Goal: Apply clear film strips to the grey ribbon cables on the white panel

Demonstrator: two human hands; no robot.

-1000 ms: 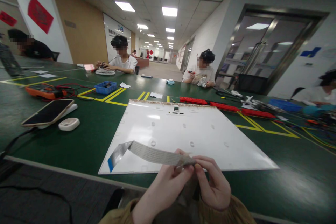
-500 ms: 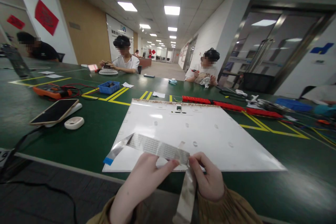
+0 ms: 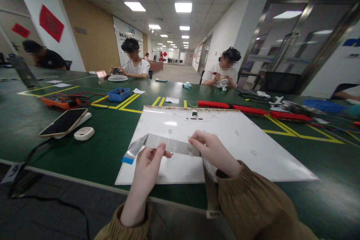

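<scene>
A long flat ribbon cable [image 3: 173, 144], silvery grey with printed rows and a blue end at the left, stretches between my two hands. My left hand [image 3: 150, 163] pinches its lower edge between thumb and fingers, left of the middle. My right hand [image 3: 209, 148] grips it farther right, and the rest of the cable hangs down past the table edge, partly behind my right sleeve. Beneath both hands lies a large white panel [image 3: 222, 127], with small slots near its far edge and round marks on its surface.
On the left are a phone [image 3: 64, 122] on a stand, a white ring-shaped object [image 3: 84, 133], an orange multimeter [image 3: 59, 100] and a blue bin [image 3: 119, 94]. Red strips [image 3: 250, 109] lie behind the panel. Two co-workers [image 3: 223, 73] sit across the table handling small devices.
My right hand has moved up and over the panel, its wrist turned. My left hand has shifted left and up along the cable. The view has turned slightly.
</scene>
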